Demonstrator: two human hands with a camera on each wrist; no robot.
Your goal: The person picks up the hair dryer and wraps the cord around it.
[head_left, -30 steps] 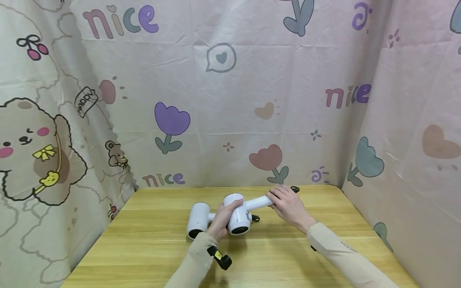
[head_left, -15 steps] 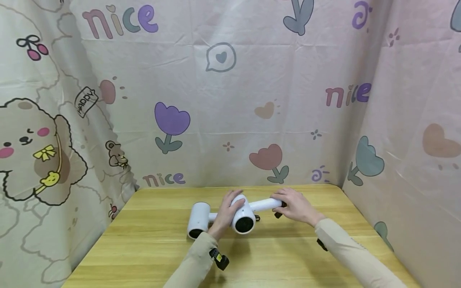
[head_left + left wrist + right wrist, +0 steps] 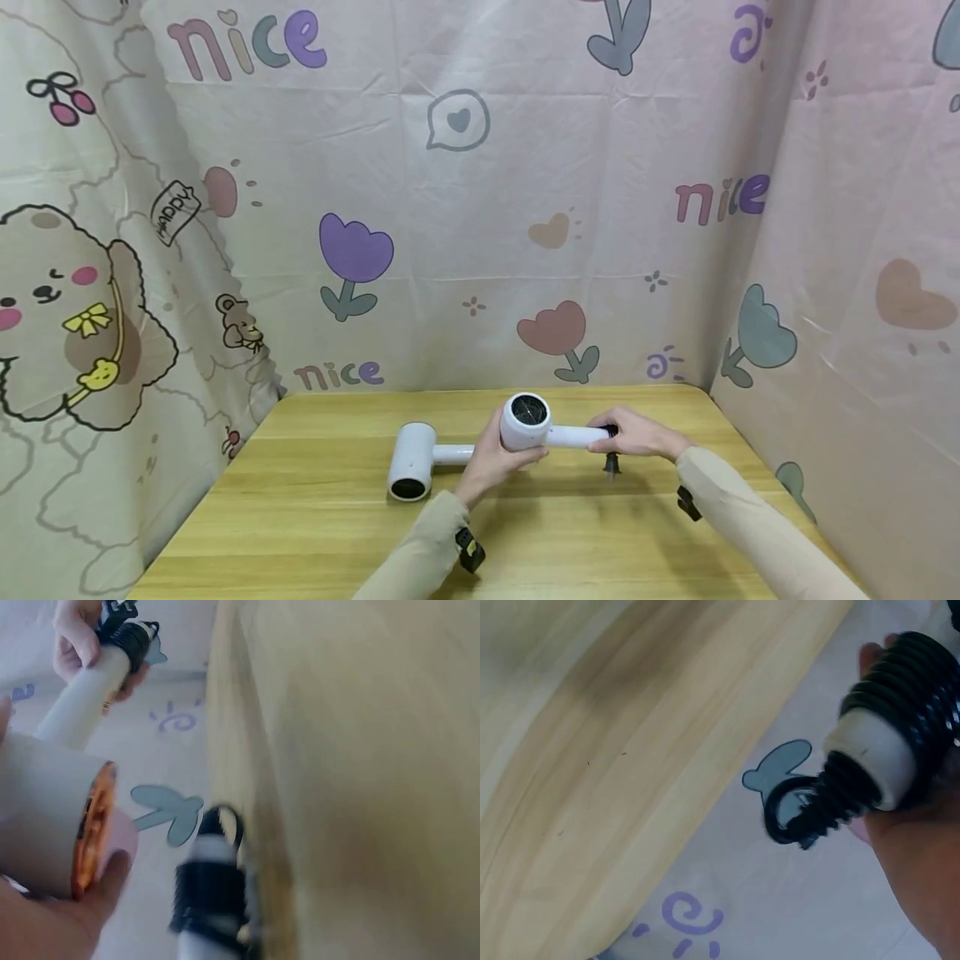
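Both hands hold one white hair dryer (image 3: 576,437) up off the table. My left hand (image 3: 489,463) grips its barrel from the left and below, and the dark mesh end of the barrel faces the head camera. In the left wrist view, an orange-toned end of the barrel (image 3: 45,817) shows. My right hand (image 3: 639,435) holds the end of the handle, where a black cord (image 3: 907,690) is wound in coils; the plug (image 3: 612,464) hangs below. A second white hair dryer (image 3: 412,462) lies on the table, its handle partly hidden behind my left hand.
The wooden table (image 3: 300,533) has its back edge against a printed curtain (image 3: 450,250), with curtain on both sides too. In the left wrist view, the second dryer's cord-wrapped handle end (image 3: 211,896) is near.
The held hair dryer has turned over, so its barrel end now faces up toward the head camera. Both hands have shifted right with it, uncovering more of the second dryer's handle.
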